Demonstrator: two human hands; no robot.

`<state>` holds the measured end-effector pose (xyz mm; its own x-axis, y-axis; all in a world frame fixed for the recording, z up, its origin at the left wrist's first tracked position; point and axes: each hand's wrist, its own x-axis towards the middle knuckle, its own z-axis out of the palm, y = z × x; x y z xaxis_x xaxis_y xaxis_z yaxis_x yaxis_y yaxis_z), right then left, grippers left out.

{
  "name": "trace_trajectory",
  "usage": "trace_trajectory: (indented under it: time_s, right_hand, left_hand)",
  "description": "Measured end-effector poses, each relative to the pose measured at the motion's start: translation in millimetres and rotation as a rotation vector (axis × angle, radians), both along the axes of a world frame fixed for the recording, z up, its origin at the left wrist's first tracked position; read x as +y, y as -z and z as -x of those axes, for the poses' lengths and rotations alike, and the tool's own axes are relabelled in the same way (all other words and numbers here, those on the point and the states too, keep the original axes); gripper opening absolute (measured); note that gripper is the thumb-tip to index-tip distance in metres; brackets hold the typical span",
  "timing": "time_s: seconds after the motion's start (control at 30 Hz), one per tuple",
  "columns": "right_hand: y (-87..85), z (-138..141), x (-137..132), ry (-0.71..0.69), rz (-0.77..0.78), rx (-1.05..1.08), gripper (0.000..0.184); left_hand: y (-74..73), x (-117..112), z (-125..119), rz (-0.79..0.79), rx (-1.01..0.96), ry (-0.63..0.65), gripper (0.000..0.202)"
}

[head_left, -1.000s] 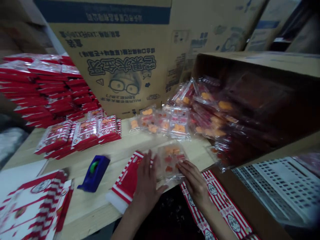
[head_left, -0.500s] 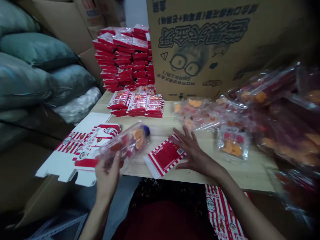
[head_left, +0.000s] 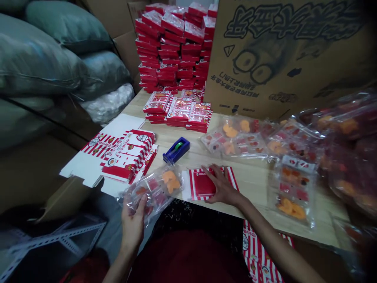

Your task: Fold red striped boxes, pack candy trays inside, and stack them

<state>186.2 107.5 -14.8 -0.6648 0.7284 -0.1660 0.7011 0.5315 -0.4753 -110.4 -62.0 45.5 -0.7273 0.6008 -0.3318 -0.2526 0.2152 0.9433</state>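
Observation:
My left hand (head_left: pixel 134 218) grips a clear plastic candy pack (head_left: pixel 157 188) by its near-left end, thumb on top; orange and red pieces show through it. On a red-and-white striped carton (head_left: pixel 203 188) at the table's front edge rests my right hand (head_left: pixel 222 184), fingers spread and bent over its top face. The carton lies flat with a white flap pointing left, close to the pack's right end. Behind the pack stands a blue tape dispenser (head_left: pixel 176 150) with a green roll.
Flat striped cartons (head_left: pixel 129 153) lie at left. Small filled boxes (head_left: pixel 178 110) stand before a tall stack of red boxes (head_left: pixel 179 51). More candy packs (head_left: pixel 294 192) pile up at right, near a large cardboard box (head_left: pixel 282 70). Stuffed sacks (head_left: pixel 64 27) fill the left side.
The view has shifted, so most things sit differently in it. My left hand's pack has moved off the tape dispenser, which shows fully. The striped carton has turned straighter under my right hand.

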Motion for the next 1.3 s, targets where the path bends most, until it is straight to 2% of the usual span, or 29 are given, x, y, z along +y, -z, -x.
trace_trajectory:
  time_s: [0.1, 0.23, 0.37, 0.43, 0.53, 0.67, 0.87, 0.93, 1.1, 1.3]
  right_hand:
    - [6.6, -5, -11, 0.045, -0.042, 0.006, 0.135]
    - [5.8, -9, -15, 0.02, -0.061, -0.018, 0.132]
    - [2.4, -9, -15, -0.026, -0.092, -0.024, 0.13]
    - [2.5, -9, -16, -0.03, -0.102, -0.021, 0.13]
    - [4.9, -9, -18, -0.026, -0.119, 0.002, 0.131]
    - [9.5, -12, -23, -0.014, -0.143, 0.05, 0.128]
    - [6.6, -11, -29, -0.023, -0.129, 0.066, 0.132]
    - [4.0, -10, -29, -0.039, -0.119, 0.065, 0.132]
    - [1.3, -8, -29, -0.058, -0.12, 0.061, 0.13]
    - [3.0, -4, -32, -0.055, -0.16, 0.105, 0.127]
  left_hand:
    - [-1.0, -2, -5, -0.052, -0.051, -0.041, 0.065]
    - [-5.3, -4, -11, -0.177, -0.008, -0.057, 0.059]
    - [0.1, -5, -13, -0.071, 0.047, 0.076, 0.055]
    - [5.6, -7, -13, -0.028, 0.026, 0.08, 0.06]
    - [13.4, -10, -12, -0.019, -0.038, 0.071, 0.065]
    - [16.8, -7, -3, 0.074, -0.205, 0.214, 0.064]
    - [3.6, 21, 25, 0.11, -0.164, 0.561, 0.058]
    - [3.2, 32, 33, 0.127, -0.167, 0.646, 0.055]
    - [21.7, 53, 35, 0.147, -0.276, 0.76, 0.044]
    - [45.2, 81, -3, 0.105, -0.332, 0.799, 0.055]
